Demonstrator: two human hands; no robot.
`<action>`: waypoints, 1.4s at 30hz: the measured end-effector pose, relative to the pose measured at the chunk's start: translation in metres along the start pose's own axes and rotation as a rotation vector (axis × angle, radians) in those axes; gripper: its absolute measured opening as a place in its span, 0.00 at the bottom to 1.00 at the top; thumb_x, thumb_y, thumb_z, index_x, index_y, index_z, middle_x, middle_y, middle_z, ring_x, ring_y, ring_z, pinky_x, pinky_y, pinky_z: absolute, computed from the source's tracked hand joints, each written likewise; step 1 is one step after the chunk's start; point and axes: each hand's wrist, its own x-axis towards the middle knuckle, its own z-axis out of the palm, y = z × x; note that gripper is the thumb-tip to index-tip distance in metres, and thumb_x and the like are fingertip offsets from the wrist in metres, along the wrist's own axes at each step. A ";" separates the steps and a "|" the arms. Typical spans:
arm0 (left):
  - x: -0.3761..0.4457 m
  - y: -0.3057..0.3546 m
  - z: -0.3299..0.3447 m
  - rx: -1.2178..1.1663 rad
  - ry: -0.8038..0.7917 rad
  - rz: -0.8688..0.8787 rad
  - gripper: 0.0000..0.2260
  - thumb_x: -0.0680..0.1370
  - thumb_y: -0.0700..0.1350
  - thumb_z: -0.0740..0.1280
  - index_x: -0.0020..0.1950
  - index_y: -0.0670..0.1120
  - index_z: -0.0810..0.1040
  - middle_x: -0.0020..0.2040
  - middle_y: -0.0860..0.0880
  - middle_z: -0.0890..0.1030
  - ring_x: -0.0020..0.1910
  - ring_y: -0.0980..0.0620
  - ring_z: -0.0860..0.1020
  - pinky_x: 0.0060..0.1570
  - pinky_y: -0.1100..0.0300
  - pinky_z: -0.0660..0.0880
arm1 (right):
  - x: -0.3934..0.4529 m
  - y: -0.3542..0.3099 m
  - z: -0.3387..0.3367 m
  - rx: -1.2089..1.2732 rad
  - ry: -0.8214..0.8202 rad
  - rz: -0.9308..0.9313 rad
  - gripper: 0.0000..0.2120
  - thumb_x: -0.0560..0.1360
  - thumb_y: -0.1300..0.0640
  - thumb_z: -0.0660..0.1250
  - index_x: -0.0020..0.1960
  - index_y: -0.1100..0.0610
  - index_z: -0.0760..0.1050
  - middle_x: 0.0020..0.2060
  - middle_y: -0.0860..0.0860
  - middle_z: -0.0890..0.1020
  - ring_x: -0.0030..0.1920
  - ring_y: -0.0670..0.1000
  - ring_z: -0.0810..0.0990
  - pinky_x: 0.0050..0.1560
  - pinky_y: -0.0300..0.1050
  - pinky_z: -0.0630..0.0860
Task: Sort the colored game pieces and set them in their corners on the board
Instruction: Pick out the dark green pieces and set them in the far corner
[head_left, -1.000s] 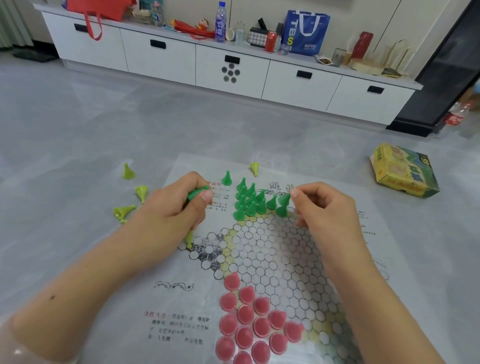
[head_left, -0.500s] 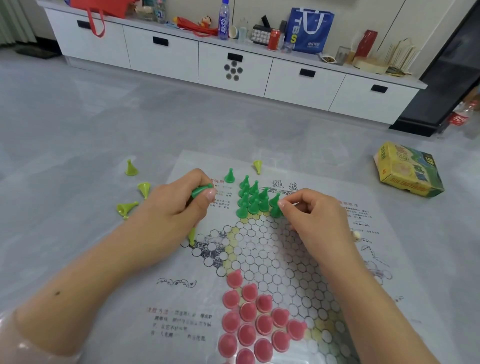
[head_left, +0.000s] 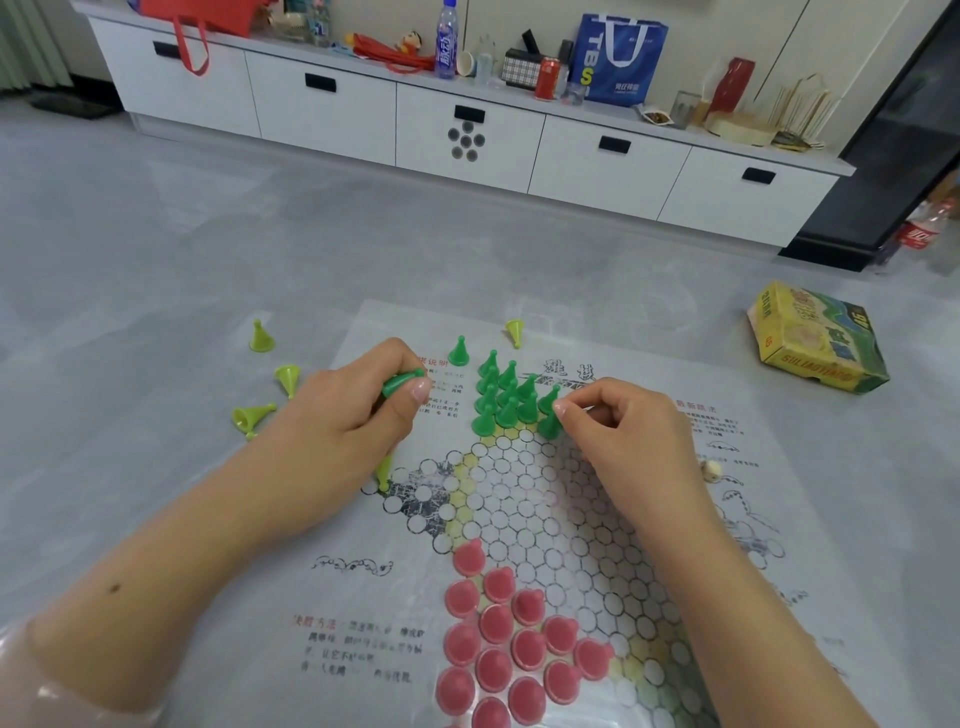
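A paper Chinese-checkers board (head_left: 524, 499) lies on the floor. Several dark green cone pieces (head_left: 501, 397) stand clustered in its far corner, and several pink pieces (head_left: 511, 649) fill the near corner. My right hand (head_left: 623, 436) pinches a green piece (head_left: 549, 423) at the right end of the green cluster's front row. My left hand (head_left: 337, 431) grips a green piece (head_left: 402, 382) whose tip pokes out by the thumb; a yellow-green piece (head_left: 384, 470) pokes out beneath that hand. One green piece (head_left: 458, 352) stands alone left of the cluster.
Yellow-green pieces lie off the board to the left (head_left: 262, 338) (head_left: 287, 378) (head_left: 252, 415), and one lies on the far edge (head_left: 515, 330). A yellow game box (head_left: 815, 340) sits at the right. A small die (head_left: 710, 470) rests on the board. A white cabinet (head_left: 467, 135) runs along the back.
My right hand has come down and left from the cluster's right side, bringing its green piece onto the front row's right end. My left hand has stayed in place.
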 end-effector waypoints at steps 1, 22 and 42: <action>0.000 0.000 0.000 0.002 0.000 0.003 0.12 0.72 0.59 0.53 0.38 0.53 0.67 0.33 0.47 0.75 0.26 0.57 0.68 0.29 0.67 0.66 | 0.000 0.000 0.000 -0.001 0.001 -0.001 0.05 0.73 0.54 0.67 0.40 0.50 0.80 0.26 0.42 0.75 0.27 0.36 0.72 0.28 0.28 0.64; 0.001 0.001 -0.001 -0.010 0.008 -0.010 0.10 0.73 0.57 0.54 0.37 0.53 0.67 0.27 0.51 0.72 0.24 0.57 0.67 0.28 0.69 0.66 | -0.001 0.000 0.000 -0.009 0.001 -0.021 0.05 0.74 0.54 0.66 0.40 0.48 0.79 0.26 0.43 0.75 0.26 0.39 0.71 0.28 0.28 0.67; 0.001 -0.007 -0.001 0.021 -0.010 0.008 0.12 0.71 0.64 0.51 0.39 0.58 0.67 0.32 0.45 0.74 0.25 0.57 0.67 0.29 0.66 0.66 | -0.003 -0.003 0.001 -0.010 0.005 -0.046 0.05 0.73 0.56 0.67 0.40 0.47 0.78 0.30 0.47 0.80 0.29 0.42 0.72 0.31 0.31 0.68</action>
